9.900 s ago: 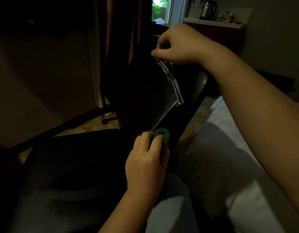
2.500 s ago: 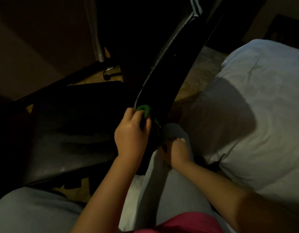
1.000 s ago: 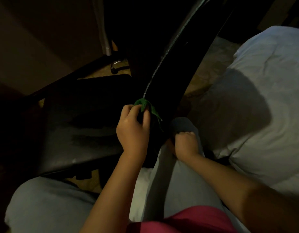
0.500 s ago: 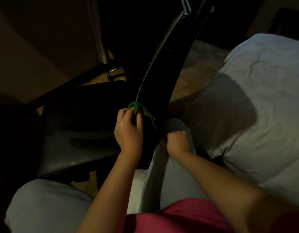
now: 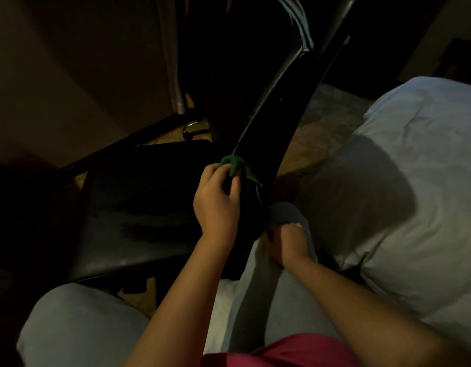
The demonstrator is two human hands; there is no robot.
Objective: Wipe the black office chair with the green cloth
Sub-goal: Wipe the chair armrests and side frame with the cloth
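The black office chair stands in front of me, its seat [image 5: 139,207] at the left and its glossy backrest [image 5: 282,107] rising toward the top centre. My left hand [image 5: 215,205] is shut on the bunched green cloth [image 5: 235,164] and presses it against the side edge of the backrest, low down near the seat. A loose end of the cloth hangs to the right of my fingers. My right hand [image 5: 288,241] is a closed fist on my grey-trousered knee, right beside the base of the backrest.
A bed with a white duvet [image 5: 401,194] fills the right side, close to the chair. A chair caster [image 5: 192,127] shows on the floor behind the seat, and a pale curtain [image 5: 170,62] hangs at the wall. My other knee [image 5: 78,327] is at the lower left.
About ten seconds ago my right hand held the top of the backrest; it now rests on my knee. In the last second the cloth has shifted only slightly along the lower backrest edge.
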